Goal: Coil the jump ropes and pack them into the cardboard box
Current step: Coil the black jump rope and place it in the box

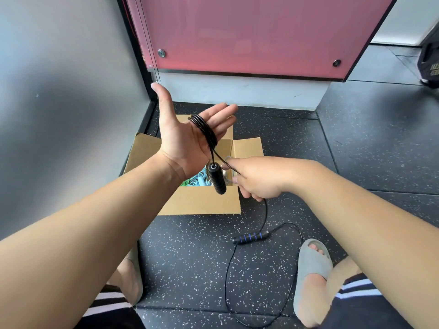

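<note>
The open left hand (187, 138) carries the black jump rope (204, 130) coiled round its fingers, one handle (217, 179) hanging vertically over the cardboard box (197, 203). The right hand (256, 179) grips the rope; the other handle (251, 237) lies left-to-right, nearer.

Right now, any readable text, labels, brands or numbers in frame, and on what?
Nothing reads cleanly.
Top right edge, black fabric bag: two lines of yellowish print, blurred and cut by the frame, unreadable.
On the brown cardboard box and the black jump rope with blue-banded handles: no print visible.
</note>
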